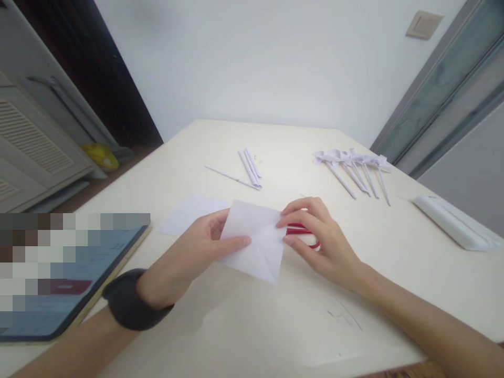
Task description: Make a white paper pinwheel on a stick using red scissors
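Note:
Both of my hands hold a white square of paper with crossed fold creases just above the cream table. My left hand grips its left edge, thumb on top and fingers underneath; a black band sits on that wrist. My right hand pinches the right edge with its fingertips. Red-handled scissors lie on the table under my right hand, mostly hidden by it. A second white sheet lies flat behind my left hand.
A tablet rests at the table's left edge. Rolled white paper sticks lie at the centre back, and several paper pinwheels on sticks at the back right. A white flat case sits far right. Pencil marks show near the front edge.

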`<state>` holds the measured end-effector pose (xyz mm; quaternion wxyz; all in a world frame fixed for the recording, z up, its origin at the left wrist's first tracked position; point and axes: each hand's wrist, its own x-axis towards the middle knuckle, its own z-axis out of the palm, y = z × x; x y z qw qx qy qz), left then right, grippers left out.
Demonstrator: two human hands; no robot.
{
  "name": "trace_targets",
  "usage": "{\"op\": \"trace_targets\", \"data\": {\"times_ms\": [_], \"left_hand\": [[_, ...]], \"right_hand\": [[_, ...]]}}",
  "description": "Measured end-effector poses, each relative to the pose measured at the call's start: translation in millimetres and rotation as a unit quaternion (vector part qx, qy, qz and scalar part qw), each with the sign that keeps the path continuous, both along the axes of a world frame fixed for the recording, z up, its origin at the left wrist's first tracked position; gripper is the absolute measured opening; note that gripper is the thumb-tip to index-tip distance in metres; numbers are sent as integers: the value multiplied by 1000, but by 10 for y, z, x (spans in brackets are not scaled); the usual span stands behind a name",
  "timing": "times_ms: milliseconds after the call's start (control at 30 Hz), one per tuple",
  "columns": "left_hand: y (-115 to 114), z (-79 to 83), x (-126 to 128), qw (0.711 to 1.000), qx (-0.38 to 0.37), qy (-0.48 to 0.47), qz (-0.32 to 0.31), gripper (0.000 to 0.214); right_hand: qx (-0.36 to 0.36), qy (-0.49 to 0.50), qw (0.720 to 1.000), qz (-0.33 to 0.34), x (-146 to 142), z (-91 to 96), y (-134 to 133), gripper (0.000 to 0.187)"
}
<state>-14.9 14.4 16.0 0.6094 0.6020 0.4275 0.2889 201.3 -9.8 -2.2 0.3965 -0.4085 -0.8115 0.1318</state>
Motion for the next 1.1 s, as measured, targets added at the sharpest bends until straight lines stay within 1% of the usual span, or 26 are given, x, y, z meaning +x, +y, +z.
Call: {"op": "trace_targets", "data": {"times_ms": [67,133,300,433,533,600,733,833,1000,1100], "left_hand": [[-7,-11,7,1000,-7,3,12,33],[-15,-28,16,1000,-9,8,21,34],[-38,-92,38,1000,-11,-8,9,34],[-52,-96,60,1000,-8,-12,4,35],[-56,-42,80,1000,-6,8,-11,37],[-53,0,93,1000,-6,15,-26,33],[-40,33,110,999,1,35,-23,21],[-36,27,102,999,-9,46,-23,21],[-62,29,76,997,-67,20,-45,26],[-92,32,92,996,-88,1,-30,26]], "right_hand": [[-37,29,999,-15,-12,3,0,18],[-76,53,996,-17,-19,-1,5,19],[-174,78,982,-18,-22,-45,21,18],[-231,105,967,-26,-44,-98,16,29],[-229,164,960,-3,-67,-115,9,38],[-216,205,955,19,-73,-112,6,40],[-204,237,949,31,-70,-91,3,34],[-210,253,944,29,-66,-80,0,27],[-240,283,929,14,-51,-57,1,21],[-255,304,918,11,-41,-37,12,20]]}}
